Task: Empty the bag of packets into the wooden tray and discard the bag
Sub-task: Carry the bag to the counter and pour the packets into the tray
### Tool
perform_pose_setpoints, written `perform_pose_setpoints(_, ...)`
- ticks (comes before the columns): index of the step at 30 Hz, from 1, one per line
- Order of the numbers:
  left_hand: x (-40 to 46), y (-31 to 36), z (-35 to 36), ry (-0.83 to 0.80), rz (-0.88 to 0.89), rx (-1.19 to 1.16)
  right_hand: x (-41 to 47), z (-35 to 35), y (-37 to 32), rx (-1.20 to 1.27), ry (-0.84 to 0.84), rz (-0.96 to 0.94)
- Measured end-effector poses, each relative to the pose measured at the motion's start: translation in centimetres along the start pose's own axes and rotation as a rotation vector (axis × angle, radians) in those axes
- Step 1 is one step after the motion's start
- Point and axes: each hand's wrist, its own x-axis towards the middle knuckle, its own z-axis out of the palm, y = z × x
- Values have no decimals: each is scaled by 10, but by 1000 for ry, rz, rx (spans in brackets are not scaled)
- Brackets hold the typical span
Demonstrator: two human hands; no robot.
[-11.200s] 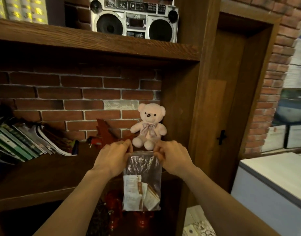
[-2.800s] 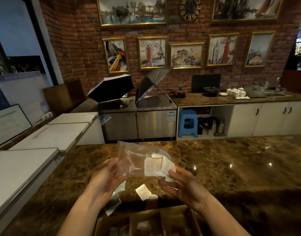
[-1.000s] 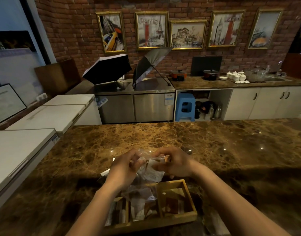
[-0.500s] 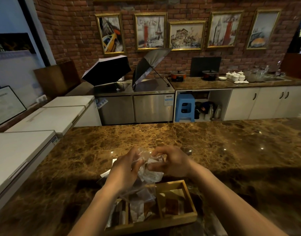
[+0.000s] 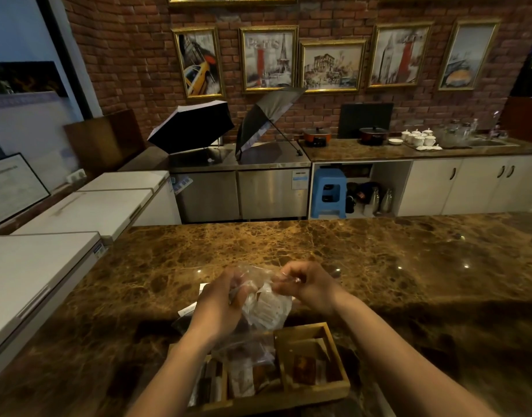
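Both hands are clamped on the clear bag (image 5: pixel 260 296): the left hand (image 5: pixel 219 308) grips its crumpled side, the right hand (image 5: pixel 307 285) pinches its upper edge. The bag hangs between them, just above the wooden tray (image 5: pixel 334 386) on the worktop (image 5: pixel 409 266) below the wrists. White packets (image 5: pixel 267 308) bulge inside. The film looks thin, limp and slippery, so I judge a pinch at the bottom corners best for tipping.

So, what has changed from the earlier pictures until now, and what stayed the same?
The person carried the bag from the wooden shelf to the marble counter. It was then brought down from chest height to just above the wooden tray, and some packets now lie in the tray's compartments. Unchanged: the left hand and right hand both grip the bag, with white packets inside.
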Motion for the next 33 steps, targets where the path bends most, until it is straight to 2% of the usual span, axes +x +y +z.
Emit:
perform_pose_setpoints(3, -1, -1, 1, -35, 28, -17, 1, -1, 3, 50, -45, 27)
perform_pose_setpoints(6, -3, -2, 4, -53, 66, 2, 3, 4, 5, -27, -75, 59)
perform_pose_setpoints(10, -2, -3, 5, -40, 53, -30, 0, 0, 3, -17, -194, 98)
perform_pose_setpoints(13, 2, -1, 3, 7, -2, -77, -9, -5, -5, 106, -223, 158)
perform_pose_setpoints(17, 8, 12, 3, 31, 10, -86, -18, -14, -15, 68, -147, 125)
perform_pose_setpoints(22, 16, 44, 6, 112, 93, -128, -20, -33, -19, 199, 31, 113)
perform_pose_setpoints(29, 10, 68, 37, -2, -106, -129, -36, -53, 7, 46, 84, 155)
perform_pose_setpoints(33, 0, 59, 61, -50, -155, -73, -45, -50, 29, -156, 116, 153)
